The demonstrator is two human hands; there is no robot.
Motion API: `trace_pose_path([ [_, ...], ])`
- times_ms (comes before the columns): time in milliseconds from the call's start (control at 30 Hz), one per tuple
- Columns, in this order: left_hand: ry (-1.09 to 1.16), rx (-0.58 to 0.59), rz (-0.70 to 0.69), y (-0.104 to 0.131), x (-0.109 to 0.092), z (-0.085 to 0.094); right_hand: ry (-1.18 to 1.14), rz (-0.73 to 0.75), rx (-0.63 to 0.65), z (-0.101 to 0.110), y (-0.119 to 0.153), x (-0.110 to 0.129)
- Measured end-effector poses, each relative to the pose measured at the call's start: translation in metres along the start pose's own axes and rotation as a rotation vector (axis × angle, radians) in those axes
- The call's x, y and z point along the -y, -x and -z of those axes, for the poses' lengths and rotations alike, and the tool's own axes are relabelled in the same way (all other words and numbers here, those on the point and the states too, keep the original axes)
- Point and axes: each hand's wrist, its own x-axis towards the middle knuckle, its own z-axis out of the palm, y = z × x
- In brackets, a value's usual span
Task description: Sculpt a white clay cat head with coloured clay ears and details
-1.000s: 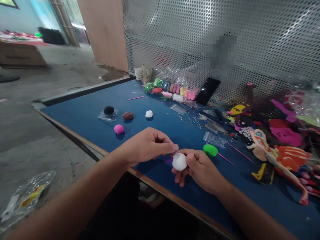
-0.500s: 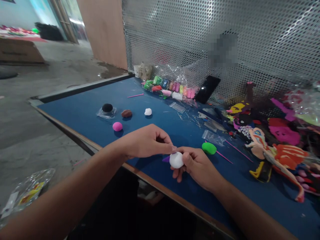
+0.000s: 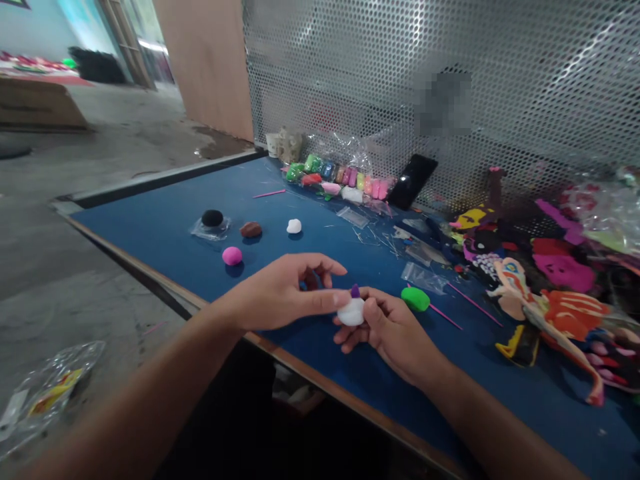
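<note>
The right hand (image 3: 395, 330) grasps a white ball (image 3: 351, 312) between its thumb and fingers. The left hand (image 3: 293, 290) is unclenched, its thumb tip against the ball and its forefinger raised clear of it. A small purple piece (image 3: 355, 291) sticks up at the far side of the ball.

The green lump (image 3: 415, 299) lies on the blue table (image 3: 165, 233) just beside the right hand, so the held ball is a little to the left of the green lump. A pink stick (image 3: 447, 317) runs out from the green lump towards the right, and another pink stick (image 3: 475, 304) lies just beyond it. A clear plastic bag (image 3: 424, 277) is just behind the green lump.

Well to the left of the green lump, and farther back, are a white lump (image 3: 294, 227), a brown lump (image 3: 251, 230), a pink ball (image 3: 232, 256) and a black ball (image 3: 212, 218) on clear wrapping (image 3: 204, 231). Behind the green lump, a black phone (image 3: 413, 181) leans on the perforated metal panel (image 3: 350, 60), beside packs of coloured clay (image 3: 345, 176). To its right are colourful clay figures (image 3: 567, 267).
</note>
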Motion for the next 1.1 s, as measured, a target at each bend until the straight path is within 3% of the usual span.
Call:
trace_pose_path([
  [133, -0.096, -0.046, 0.029, 0.009, 0.005, -0.017, -0.092, 0.013, -0.004, -0.004, 0.001, 0.000],
  [267, -0.018, -0.044, 0.071, 0.005, 0.006, -0.027, -0.104, 0.026, -0.016, -0.005, 0.001, -0.001],
  [367, 0.134, 0.002, 0.095, 0.002, 0.008, -0.028, -0.031, 0.032, -0.038, -0.003, 0.001, -0.001],
  [533, 0.271, 0.105, 0.156, 0.002, 0.008, -0.028, 0.158, 0.169, -0.234, 0.003, 0.001, 0.004],
  [700, 0.257, 0.158, 0.169, 0.002, 0.007, -0.027, 0.212, 0.171, -0.164, 0.007, 0.002, 0.004],
  [933, 0.253, 0.147, 0.170, 0.000, 0.010, -0.029, 0.441, 0.220, -0.240, 0.004, 0.002, 0.011],
  [1100, 0.290, 0.090, 0.159, 0.000, 0.013, -0.034, 0.422, 0.246, -0.301, 0.002, 0.003, 0.011],
])
